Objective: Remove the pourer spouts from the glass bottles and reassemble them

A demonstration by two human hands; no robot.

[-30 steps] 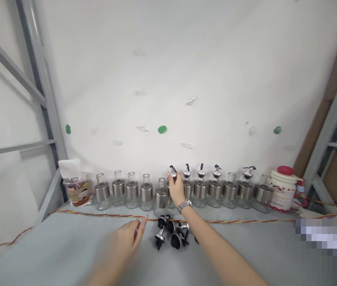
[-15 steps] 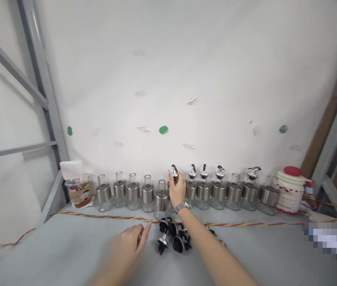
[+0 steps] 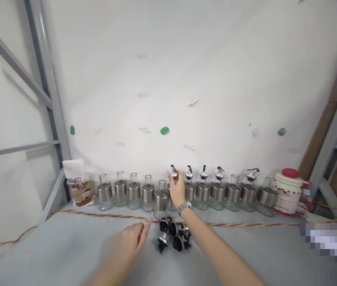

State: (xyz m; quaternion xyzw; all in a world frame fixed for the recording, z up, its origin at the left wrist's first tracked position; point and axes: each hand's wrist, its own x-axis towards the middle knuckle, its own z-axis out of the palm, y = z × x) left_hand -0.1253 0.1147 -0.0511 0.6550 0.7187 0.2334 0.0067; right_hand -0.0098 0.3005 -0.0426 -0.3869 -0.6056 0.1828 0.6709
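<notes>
My right hand point(image 3: 177, 188), with a watch on its wrist, is closed around the neck area of a glass bottle. A silver pour spout point(image 3: 173, 171) with a black flap rises above its fingers. Most of that bottle is hidden behind the hand. To its left stands an uncapped bottle point(image 3: 162, 198) with a steel sleeve; to its right, a bottle point(image 3: 189, 191) carries a spout. My left hand point(image 3: 132, 240) is low over the table, fingers curled, thumb stretched out, no object visible in it. Beside it lies a pile of loose pour spouts point(image 3: 162, 239).
More uncapped bottles point(image 3: 120, 188) line the wall on the left. On the right, spouted bottles point(image 3: 217, 190) mix with uncapped ones. A drink cup point(image 3: 81, 194) and a cream jug with a red lid point(image 3: 289, 194) flank the row. A twisted red-yellow wire point(image 3: 103, 216) crosses the table.
My right hand stays on the spouted bottle, shifted slightly left. The spouted bottle just right of it sits a little further left. My forearm now covers loose spouts that showed beyond it.
</notes>
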